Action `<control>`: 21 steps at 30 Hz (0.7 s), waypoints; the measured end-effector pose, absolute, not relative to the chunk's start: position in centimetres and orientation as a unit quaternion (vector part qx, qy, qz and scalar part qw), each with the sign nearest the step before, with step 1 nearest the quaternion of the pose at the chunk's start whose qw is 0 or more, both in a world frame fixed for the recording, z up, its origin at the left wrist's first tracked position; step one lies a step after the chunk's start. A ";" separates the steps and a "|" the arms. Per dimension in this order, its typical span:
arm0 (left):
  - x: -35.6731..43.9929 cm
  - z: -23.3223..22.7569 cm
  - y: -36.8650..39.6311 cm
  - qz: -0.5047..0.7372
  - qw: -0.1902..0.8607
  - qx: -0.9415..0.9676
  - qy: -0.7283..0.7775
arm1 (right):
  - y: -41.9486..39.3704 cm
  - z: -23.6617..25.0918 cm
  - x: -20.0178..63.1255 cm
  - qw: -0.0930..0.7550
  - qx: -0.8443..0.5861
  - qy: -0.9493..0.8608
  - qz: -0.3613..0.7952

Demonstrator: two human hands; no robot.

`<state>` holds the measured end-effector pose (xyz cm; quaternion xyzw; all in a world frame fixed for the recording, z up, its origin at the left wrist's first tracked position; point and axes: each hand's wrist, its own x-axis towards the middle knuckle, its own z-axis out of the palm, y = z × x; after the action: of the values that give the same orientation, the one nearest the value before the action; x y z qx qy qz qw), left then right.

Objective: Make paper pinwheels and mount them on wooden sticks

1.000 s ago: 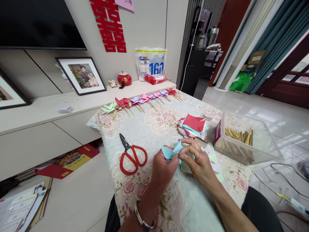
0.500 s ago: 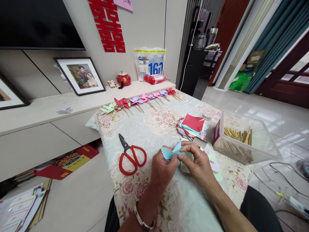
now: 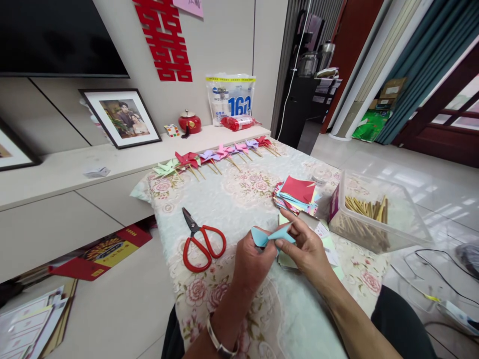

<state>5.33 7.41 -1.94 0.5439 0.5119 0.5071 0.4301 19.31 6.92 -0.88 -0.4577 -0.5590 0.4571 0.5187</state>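
– "How many hands [image 3: 253, 257] [image 3: 307, 247] hold the blue paper [image 3: 281, 234]?"
– "Two, on one sheet. The counter [image 3: 239, 214] carries one pair of scissors [image 3: 205, 242], one clear bin [image 3: 334, 205], two red pinwheels [image 3: 187, 159] [image 3: 264, 141] and one green pinwheel [image 3: 166, 168]."

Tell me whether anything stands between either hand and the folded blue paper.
Nothing visible does: the left hand and the right hand both touch the folded blue paper. The red-handled scissors lie apart, left of both hands.

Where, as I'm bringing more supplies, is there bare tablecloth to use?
A broad patch of the tablecloth lies between the scissors, the pinwheels and the paper stack. The right side is crowded with that stack, the plastic box and the right hand.
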 end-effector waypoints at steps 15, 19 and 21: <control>5.6 -2.7 7.6 0.491 0.429 0.521 0.551 | 7.1 -1.5 19.3 0.530 -0.468 -0.545 0.451; 5.6 -2.4 7.5 0.495 0.451 0.512 0.538 | 7.0 -1.4 19.2 0.532 -0.470 -0.532 0.462; 5.5 -2.2 7.5 0.495 0.456 0.513 0.533 | 7.0 -1.3 19.2 0.536 -0.467 -0.528 0.464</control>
<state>5.54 7.45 -2.20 0.5129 0.5332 0.4950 0.4556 19.17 7.05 -1.34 -0.4675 -0.5278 0.4642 0.5361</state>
